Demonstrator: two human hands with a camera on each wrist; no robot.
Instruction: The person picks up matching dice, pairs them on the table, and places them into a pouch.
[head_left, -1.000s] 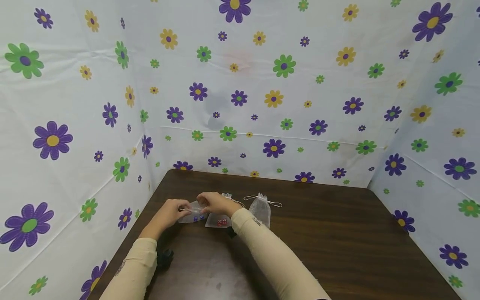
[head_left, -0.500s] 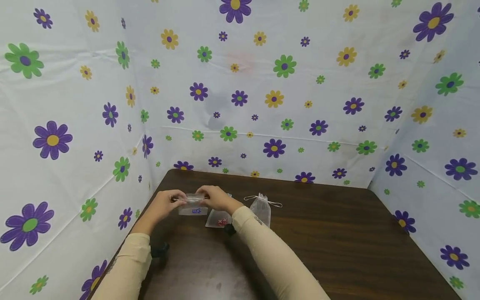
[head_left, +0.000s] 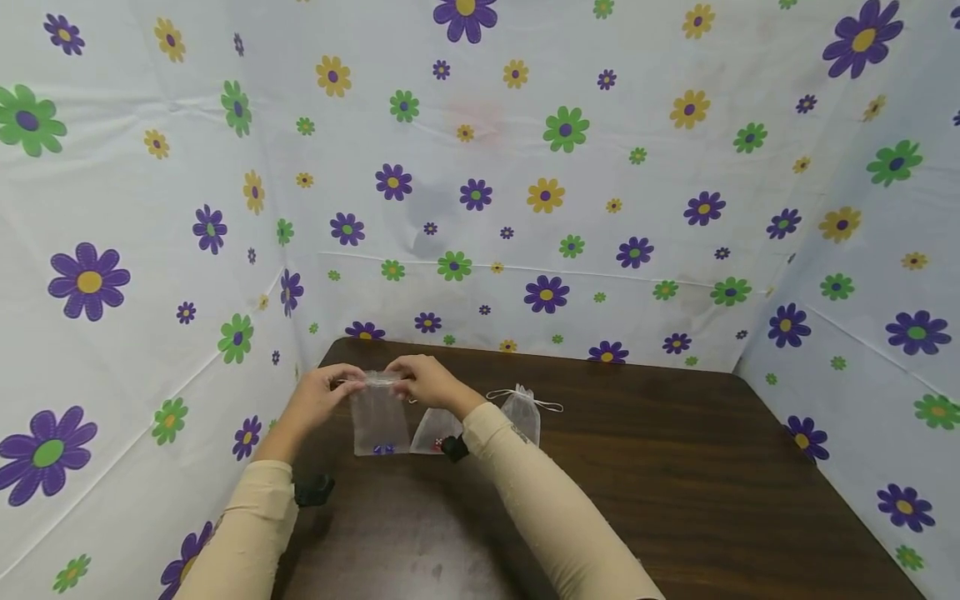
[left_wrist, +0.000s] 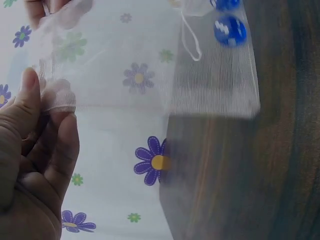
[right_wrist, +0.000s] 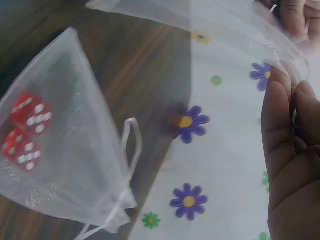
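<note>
A sheer white drawstring pouch (head_left: pixel 378 417) hangs upright between my two hands, with blue dice (head_left: pixel 384 449) at its bottom. My left hand (head_left: pixel 318 400) pinches the top left corner of the pouch between thumb and fingers. Its top right corner is pinched by my right hand (head_left: pixel 431 383). The left wrist view shows the mesh stretched out, the blue dice (left_wrist: pixel 230 31) seen through it and a white cord loop (left_wrist: pixel 191 37) beside them. Just right of it lies a second pouch (right_wrist: pixel 75 150), cinched at the neck, with two red dice (right_wrist: pixel 31 116) inside.
A third sheer pouch (head_left: pixel 521 412), tied with a white cord, lies on the brown table (head_left: pixel 660 467) right of the others, partly behind my right forearm. Flower-print cloth (head_left: pixel 480 167) stands behind the table and along both sides.
Both hands have raised the pouch by its top edge, so it went from slanted and folded to hanging at full length. The blue dice now sit at its bottom.
</note>
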